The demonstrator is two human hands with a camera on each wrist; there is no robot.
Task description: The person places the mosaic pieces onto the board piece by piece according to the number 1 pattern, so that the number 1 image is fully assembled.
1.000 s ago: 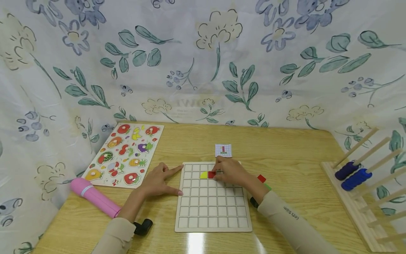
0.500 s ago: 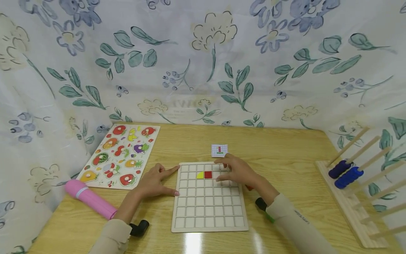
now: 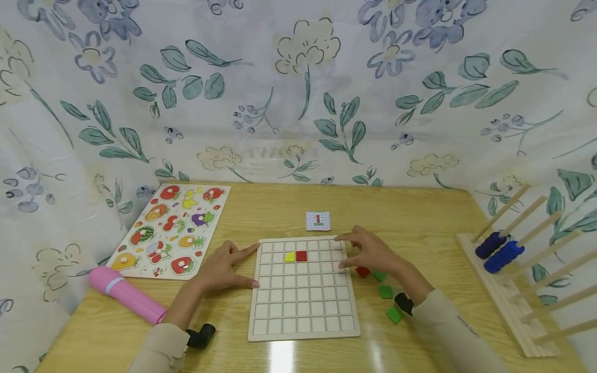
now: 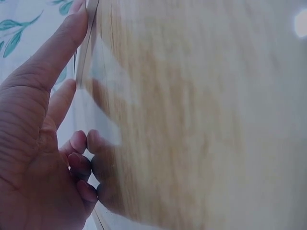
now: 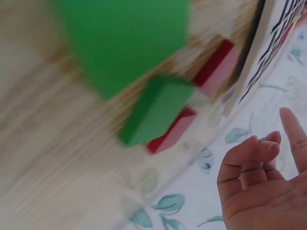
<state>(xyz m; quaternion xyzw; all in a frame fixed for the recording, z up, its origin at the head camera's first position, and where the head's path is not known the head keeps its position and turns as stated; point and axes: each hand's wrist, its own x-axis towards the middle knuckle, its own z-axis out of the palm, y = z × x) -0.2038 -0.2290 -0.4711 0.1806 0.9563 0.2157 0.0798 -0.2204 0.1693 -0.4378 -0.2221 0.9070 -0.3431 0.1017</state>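
A cream grid board (image 3: 303, 331) lies mid-table. In its second row from the top sit a yellow piece (image 3: 290, 257) with one rounded corner and, beside it, a red square tile (image 3: 301, 256). My left hand (image 3: 221, 270) rests its straight index finger and thumb on the board's left edge; its other fingers are curled and hold nothing. Over the board's upper right edge hovers my right hand (image 3: 375, 254), thumb and index finger apart, nothing between them. Beneath and beside it lie loose tiles: a red one (image 3: 363, 272) and several green ones, including a green square (image 3: 385, 291).
Behind the board lies a small pattern card (image 3: 318, 221). A fruit puzzle board (image 3: 186, 233) and a pink cylindrical object (image 3: 126, 294) are at the left. On the right stands a wooden peg rack (image 3: 513, 305) with dark purple and blue rings (image 3: 503, 256). A floral cloth (image 3: 298, 103) hangs behind.
My right hand has let go of the red tile beside the yellow piece and moved right, towards the loose tiles. My left hand keeps its place on the board's edge.
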